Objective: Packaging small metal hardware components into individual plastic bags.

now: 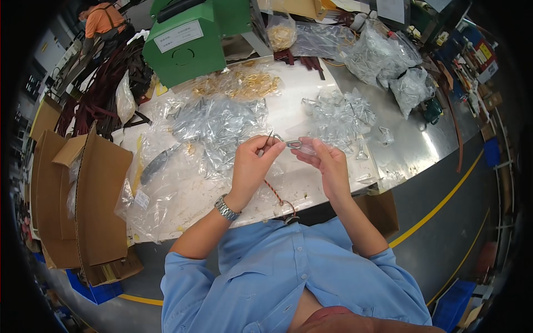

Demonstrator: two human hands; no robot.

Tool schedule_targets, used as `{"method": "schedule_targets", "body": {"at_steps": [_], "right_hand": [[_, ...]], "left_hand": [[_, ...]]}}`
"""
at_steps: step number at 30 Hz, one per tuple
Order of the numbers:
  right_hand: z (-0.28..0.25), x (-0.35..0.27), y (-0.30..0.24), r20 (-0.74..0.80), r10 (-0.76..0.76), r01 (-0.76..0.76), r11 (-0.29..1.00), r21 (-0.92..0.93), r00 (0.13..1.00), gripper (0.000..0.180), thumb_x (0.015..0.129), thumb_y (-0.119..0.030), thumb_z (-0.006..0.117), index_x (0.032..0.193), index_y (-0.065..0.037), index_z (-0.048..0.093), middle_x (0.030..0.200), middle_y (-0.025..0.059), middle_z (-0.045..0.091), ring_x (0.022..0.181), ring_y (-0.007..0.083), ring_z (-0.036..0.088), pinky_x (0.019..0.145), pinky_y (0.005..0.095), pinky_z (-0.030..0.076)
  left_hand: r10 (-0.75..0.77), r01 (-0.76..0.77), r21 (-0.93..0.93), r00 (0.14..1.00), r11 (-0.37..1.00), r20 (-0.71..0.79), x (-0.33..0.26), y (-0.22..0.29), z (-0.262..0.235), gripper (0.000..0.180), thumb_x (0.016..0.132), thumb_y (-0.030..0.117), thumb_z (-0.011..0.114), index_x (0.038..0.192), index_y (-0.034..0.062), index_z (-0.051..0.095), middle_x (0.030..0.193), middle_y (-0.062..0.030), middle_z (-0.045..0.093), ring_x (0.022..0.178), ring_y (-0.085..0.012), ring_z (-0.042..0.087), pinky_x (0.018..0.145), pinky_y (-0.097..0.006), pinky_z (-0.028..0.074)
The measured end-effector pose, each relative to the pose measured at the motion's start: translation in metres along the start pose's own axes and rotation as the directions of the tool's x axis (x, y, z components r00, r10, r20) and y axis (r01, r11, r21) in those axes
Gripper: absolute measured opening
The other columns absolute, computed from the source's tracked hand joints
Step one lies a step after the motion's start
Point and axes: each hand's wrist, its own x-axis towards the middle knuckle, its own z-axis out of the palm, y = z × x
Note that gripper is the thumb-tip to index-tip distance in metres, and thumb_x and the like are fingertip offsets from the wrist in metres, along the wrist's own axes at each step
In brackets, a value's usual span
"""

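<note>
Above the near part of the white table, my left hand [253, 165] is closed in a pinch on a small silver metal buckle [292, 144]. A thin dark tip sticks up by its fingers; what it belongs to is unclear. Close by on the right, my right hand [332, 167] has its thumb and fingers closed on a small clear plastic bag [306, 145] beside the buckle. Bagged silver metal fittings [222, 125] lie in a heap beyond my left hand. Another pile of bagged silver fittings [341, 111] lies beyond my right hand.
A green machine [186, 53] stands at the back, with gold fittings [250, 83] in plastic before it. Open cardboard boxes [102, 194] are at the left. Dark straps [94, 100] hang farther back. A twisted cord [273, 191] runs over the near edge. Another person [105, 22] is far left.
</note>
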Motion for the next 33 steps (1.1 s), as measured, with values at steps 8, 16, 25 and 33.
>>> {"method": "schedule_targets", "body": {"at_steps": [8,16,25,33], "right_hand": [[-0.007,0.001,0.005,-0.064,-0.034,0.033,0.999,-0.015,0.997,0.039,0.11,-0.025,0.058,0.125,0.009,0.07,0.116,0.0193,0.077,0.106,0.0242,0.076,0.099,0.0363,0.058],[-0.012,0.005,0.006,-0.059,-0.01,0.012,0.999,0.03,0.998,0.04,0.11,-0.025,0.056,0.122,0.01,0.07,0.114,0.0196,0.077,0.105,0.0234,0.076,0.1,0.036,0.058],[-0.013,0.006,0.005,-0.043,-0.008,0.009,1.0,0.026,0.999,0.04,0.11,-0.023,0.051,0.124,0.011,0.068,0.117,0.0216,0.076,0.108,0.0245,0.075,0.101,0.037,0.058],[-0.014,0.007,0.001,-0.006,0.003,-0.002,0.996,0.091,1.0,0.039,0.109,-0.02,0.05,0.125,0.011,0.068,0.117,0.0202,0.076,0.11,0.0238,0.075,0.099,0.0359,0.058]], "left_hand": [[-0.153,0.172,-0.133,0.978,0.976,0.144,0.0,0.002,-0.004,0.023,0.099,0.021,0.075,0.091,-0.0005,0.077,0.07,0.0084,0.058,0.064,-0.0003,0.04,0.056,-0.023,0.029],[-0.223,0.25,-0.155,0.96,0.956,0.172,-0.001,0.004,-0.004,0.024,0.097,0.02,0.075,0.086,-0.0013,0.076,0.068,0.0068,0.059,0.064,-0.0007,0.042,0.057,-0.023,0.032],[-0.268,0.303,-0.211,0.947,0.929,0.178,-0.001,0.003,-0.005,0.024,0.098,0.021,0.075,0.086,0.0001,0.077,0.07,0.0072,0.061,0.065,-0.0006,0.043,0.058,-0.023,0.033],[-0.272,0.31,-0.214,0.944,0.926,0.188,-0.002,0.005,-0.004,0.024,0.098,0.02,0.075,0.086,-0.0001,0.077,0.071,0.0063,0.062,0.066,-0.0009,0.045,0.059,-0.023,0.034]]}}
